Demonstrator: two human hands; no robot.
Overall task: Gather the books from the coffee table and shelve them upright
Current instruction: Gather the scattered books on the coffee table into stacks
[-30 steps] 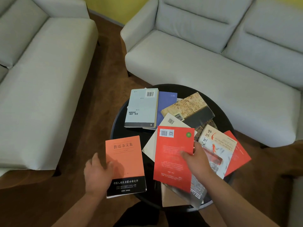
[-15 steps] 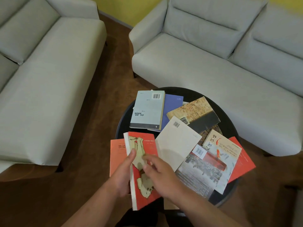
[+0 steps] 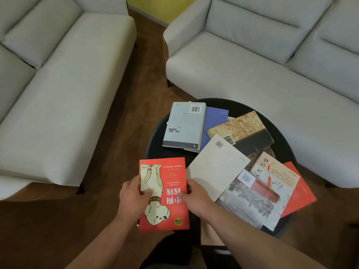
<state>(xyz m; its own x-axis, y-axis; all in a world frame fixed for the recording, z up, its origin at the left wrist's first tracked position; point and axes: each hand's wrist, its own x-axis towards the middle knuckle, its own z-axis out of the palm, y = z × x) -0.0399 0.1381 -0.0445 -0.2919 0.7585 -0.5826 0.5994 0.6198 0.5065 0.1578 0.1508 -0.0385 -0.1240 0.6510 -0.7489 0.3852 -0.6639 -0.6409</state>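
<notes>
Head view looks down at a red book (image 3: 171, 193) held between two hands. It sits at the near left edge of the round black tabletop (image 3: 240, 107), partly hanging past the rim. The left hand (image 3: 134, 200) has its grip closed on the book's left side, thumb on the cover. The right hand (image 3: 196, 200) presses fingers on the right side. The cover shows a cream dog and big white letters. More books lie flat on the tabletop: a pale blue book (image 3: 183, 125) and a plain cream book (image 3: 215, 167).
</notes>
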